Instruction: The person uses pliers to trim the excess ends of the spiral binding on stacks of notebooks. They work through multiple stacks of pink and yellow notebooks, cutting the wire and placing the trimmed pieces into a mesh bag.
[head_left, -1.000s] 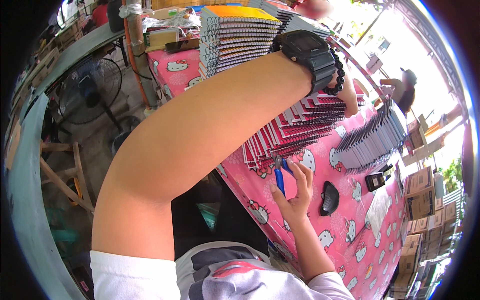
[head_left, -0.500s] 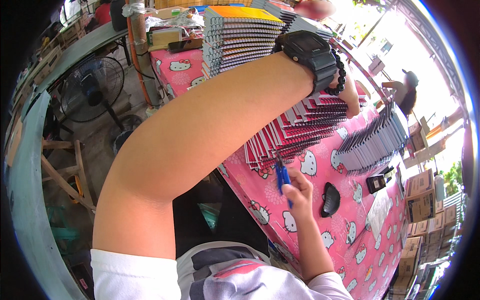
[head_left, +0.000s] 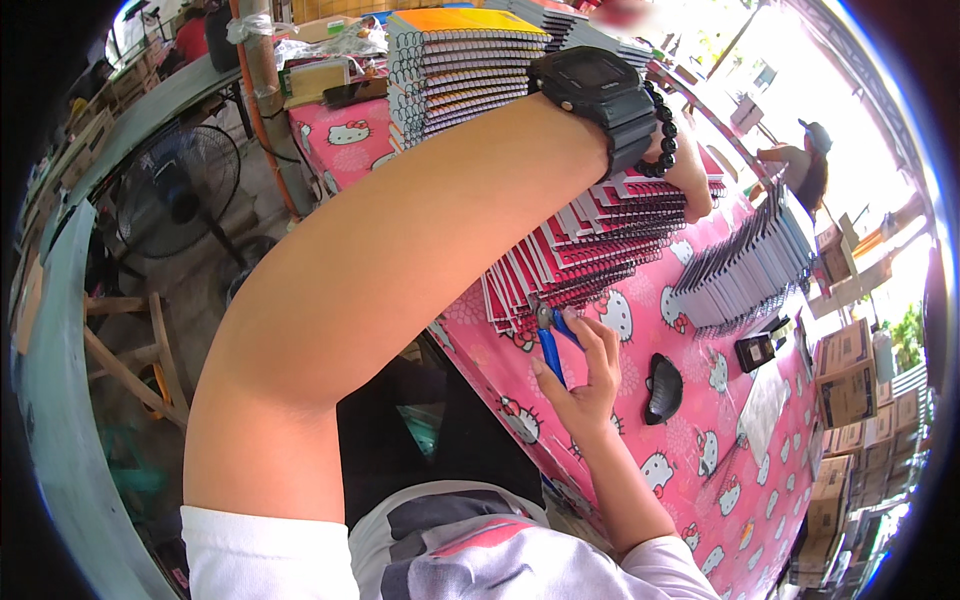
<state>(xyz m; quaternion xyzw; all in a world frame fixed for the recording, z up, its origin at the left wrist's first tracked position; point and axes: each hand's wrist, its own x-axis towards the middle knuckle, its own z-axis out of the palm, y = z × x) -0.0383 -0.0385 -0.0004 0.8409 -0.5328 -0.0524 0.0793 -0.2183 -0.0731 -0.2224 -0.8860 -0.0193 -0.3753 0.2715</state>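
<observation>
My left arm reaches across the table, wearing a black watch and a black bead bracelet. At its end, my left hand rests at the far end of a fanned row of red spiral-bound notebooks; its fingers are mostly hidden. Below the near end of that row, my right hand holds blue-handled wire cutters. Their handles are spread apart, and the metal jaws are at the edge of the black spiral bindings. Whether the jaws touch a wire is too small to tell.
A tall stack of spiral notebooks stands behind my arm. Grey-white notebooks lean in a row on the right, near a black dish and a small black box. A fan is left; a person is beyond.
The wire cutters' handles have opened apart in my right hand, and the hand has shifted slightly left, its thumb and fingers spreading. My left hand stays on the red notebooks.
</observation>
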